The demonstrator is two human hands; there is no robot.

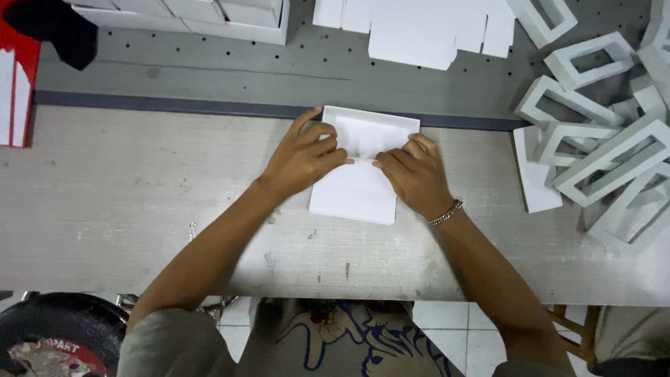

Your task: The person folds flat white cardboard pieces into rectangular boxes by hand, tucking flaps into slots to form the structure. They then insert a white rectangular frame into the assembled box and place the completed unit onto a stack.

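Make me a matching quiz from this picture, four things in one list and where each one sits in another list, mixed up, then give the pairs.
Things:
1. white box
2. white frames
3. bracelet
4. flat white card

Places:
A. piled at the table's right end
B. on the right wrist
C. under both hands, at the table's middle
D. at the far edge, top of the picture

Pairs: 1-C, 2-A, 3-B, 4-D
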